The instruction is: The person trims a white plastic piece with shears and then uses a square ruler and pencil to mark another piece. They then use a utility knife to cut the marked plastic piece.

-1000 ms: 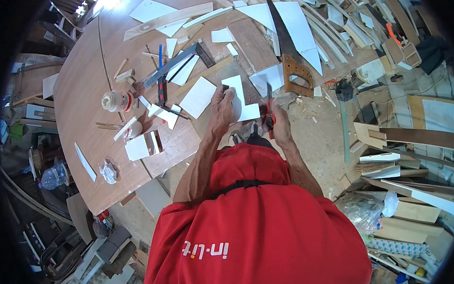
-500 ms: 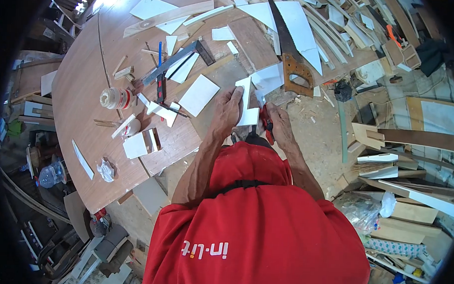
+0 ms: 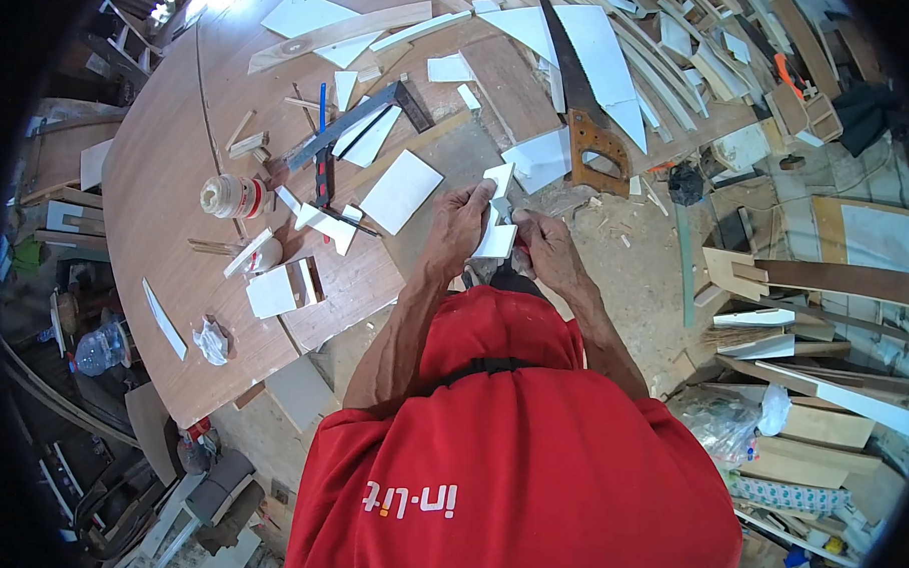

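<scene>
My left hand (image 3: 459, 222) is closed on a small white-faced wooden piece (image 3: 496, 241) in front of my body. The piece has an angled shape, its upper part rising past my fingertips. My right hand (image 3: 551, 245) is closed just to the right of it, near its edge. A bit of something red shows beneath my right fingers, mostly hidden by the hand. A flat white board (image 3: 401, 191) lies on the table left of my left hand. The handsaw (image 3: 597, 149) rests beyond my right hand, blade pointing away.
The brown table (image 3: 167, 214) holds an open jar (image 3: 231, 196), a metal square (image 3: 345, 126), a black and blue tool (image 3: 323, 169), a white block (image 3: 272, 292) and crumpled paper (image 3: 211, 342). Wood strips (image 3: 648, 60) crowd the back right. Offcuts (image 3: 820, 417) pile up at right.
The white piece has turned in my left hand. My right hand has moved slightly left and closer to it, and the red-handled tool is now mostly hidden.
</scene>
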Action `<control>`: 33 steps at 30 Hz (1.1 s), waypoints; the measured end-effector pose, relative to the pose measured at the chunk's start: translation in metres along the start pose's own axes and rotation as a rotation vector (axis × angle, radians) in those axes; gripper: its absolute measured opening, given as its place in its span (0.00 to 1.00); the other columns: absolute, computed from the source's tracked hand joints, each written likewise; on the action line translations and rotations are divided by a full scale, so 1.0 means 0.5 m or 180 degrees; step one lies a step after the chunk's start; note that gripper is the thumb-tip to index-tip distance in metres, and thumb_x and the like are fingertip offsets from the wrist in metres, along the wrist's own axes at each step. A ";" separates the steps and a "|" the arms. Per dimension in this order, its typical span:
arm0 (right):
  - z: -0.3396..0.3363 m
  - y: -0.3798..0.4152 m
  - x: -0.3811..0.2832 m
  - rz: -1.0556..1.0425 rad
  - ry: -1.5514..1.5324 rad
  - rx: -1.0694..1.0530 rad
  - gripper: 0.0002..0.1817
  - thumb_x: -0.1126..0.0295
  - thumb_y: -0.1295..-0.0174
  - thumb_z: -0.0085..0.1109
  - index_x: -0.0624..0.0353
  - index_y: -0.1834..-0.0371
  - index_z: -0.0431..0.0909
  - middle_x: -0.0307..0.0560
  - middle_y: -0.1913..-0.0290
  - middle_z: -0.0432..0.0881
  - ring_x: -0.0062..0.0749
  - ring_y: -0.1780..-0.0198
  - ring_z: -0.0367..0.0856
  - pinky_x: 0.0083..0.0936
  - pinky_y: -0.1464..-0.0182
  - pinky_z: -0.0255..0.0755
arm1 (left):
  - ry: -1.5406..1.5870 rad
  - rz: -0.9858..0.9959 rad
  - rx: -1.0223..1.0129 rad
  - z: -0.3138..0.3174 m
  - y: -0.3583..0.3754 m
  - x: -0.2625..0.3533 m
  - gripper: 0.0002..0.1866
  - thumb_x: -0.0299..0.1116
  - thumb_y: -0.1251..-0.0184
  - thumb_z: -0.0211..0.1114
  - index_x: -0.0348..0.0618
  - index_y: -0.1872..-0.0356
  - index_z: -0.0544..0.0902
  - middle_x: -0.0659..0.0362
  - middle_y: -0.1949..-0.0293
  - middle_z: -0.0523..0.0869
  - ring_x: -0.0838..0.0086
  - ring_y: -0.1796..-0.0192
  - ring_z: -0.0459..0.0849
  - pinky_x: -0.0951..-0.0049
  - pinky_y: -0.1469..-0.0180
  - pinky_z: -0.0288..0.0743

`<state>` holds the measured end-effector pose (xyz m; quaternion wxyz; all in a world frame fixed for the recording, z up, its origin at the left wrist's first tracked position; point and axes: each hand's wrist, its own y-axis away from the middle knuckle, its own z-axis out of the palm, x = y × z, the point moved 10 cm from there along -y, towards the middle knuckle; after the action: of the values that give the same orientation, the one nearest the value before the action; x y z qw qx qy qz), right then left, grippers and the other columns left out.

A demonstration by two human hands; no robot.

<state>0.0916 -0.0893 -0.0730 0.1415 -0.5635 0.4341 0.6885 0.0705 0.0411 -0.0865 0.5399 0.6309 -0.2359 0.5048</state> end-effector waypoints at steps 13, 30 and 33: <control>-0.012 -0.005 -0.003 -0.0413 0.0570 0.0244 0.29 0.49 0.25 0.40 0.66 0.67 0.77 0.42 0.81 0.69 0.27 0.75 0.66 0.30 0.70 0.64 | 0.0098 0.0015 -0.0093 0.007 0.004 0.024 0.18 0.41 0.25 0.56 0.37 0.66 0.86 0.66 0.80 0.80 0.84 0.81 0.72 0.78 0.78 0.65; -0.033 -0.002 0.033 -0.0170 -0.2290 0.0491 0.17 0.56 0.26 0.47 0.59 0.63 0.77 0.36 0.79 0.73 0.18 0.81 0.67 0.17 0.79 0.59 | -0.0204 0.0714 0.0315 -0.022 -0.001 0.068 0.17 0.37 0.27 0.56 0.35 0.73 0.79 0.67 0.83 0.70 0.82 0.78 0.64 0.76 0.74 0.61; -0.031 0.008 -0.017 -0.0576 -0.1940 0.0415 0.15 0.58 0.28 0.50 0.59 0.62 0.78 0.36 0.78 0.73 0.17 0.81 0.67 0.16 0.78 0.60 | -0.0370 0.1307 0.0529 -0.035 0.019 0.108 0.13 0.33 0.27 0.55 0.35 0.71 0.76 0.66 0.80 0.69 0.82 0.74 0.63 0.75 0.71 0.62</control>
<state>0.1016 -0.1009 -0.0635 0.3614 -0.3574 0.3630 0.7809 0.0763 0.0679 -0.0358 0.3576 0.6400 -0.3477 0.5845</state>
